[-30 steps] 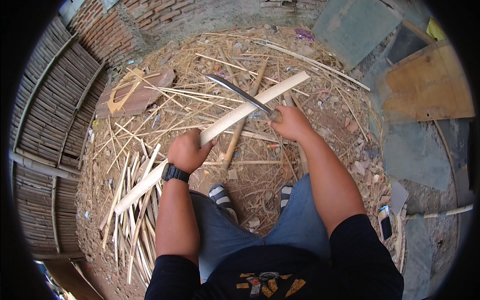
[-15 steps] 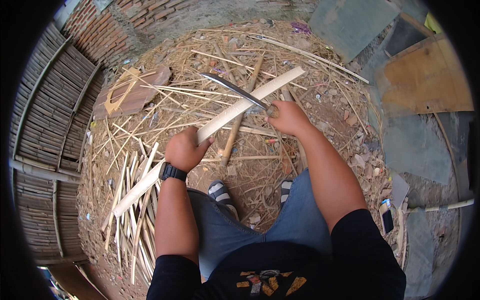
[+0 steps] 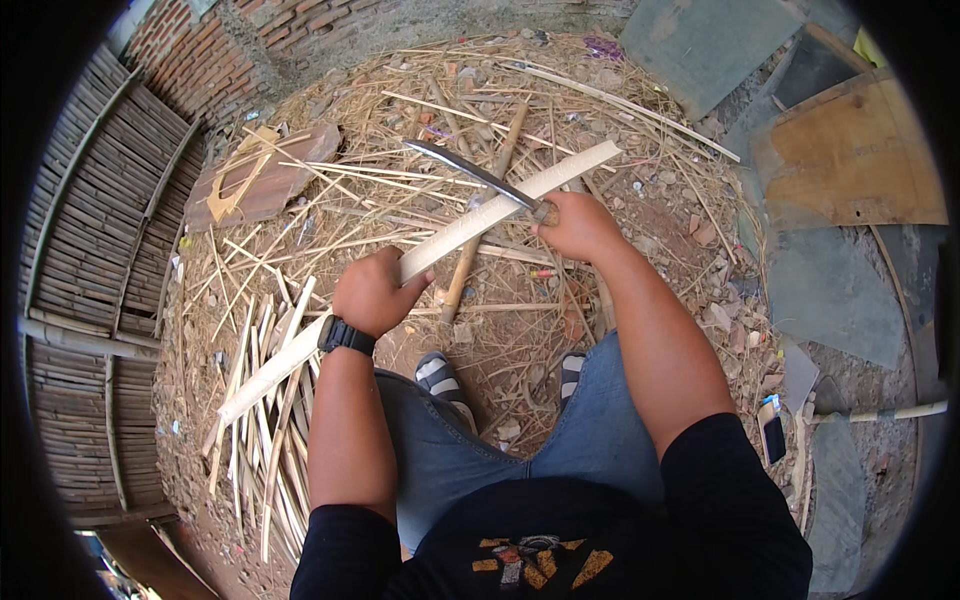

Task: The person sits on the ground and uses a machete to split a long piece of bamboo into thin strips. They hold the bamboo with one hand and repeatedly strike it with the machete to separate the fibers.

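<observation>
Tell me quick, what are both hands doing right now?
Left hand: closed, holding the pale strip.
Right hand: closed around the handle of the long blade.

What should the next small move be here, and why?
Perhaps ease the knife along the strip, away from the left hand: the right hand grips the knife, which crosses the strip in view, while the left hand holds the strip nearer the body.
</observation>
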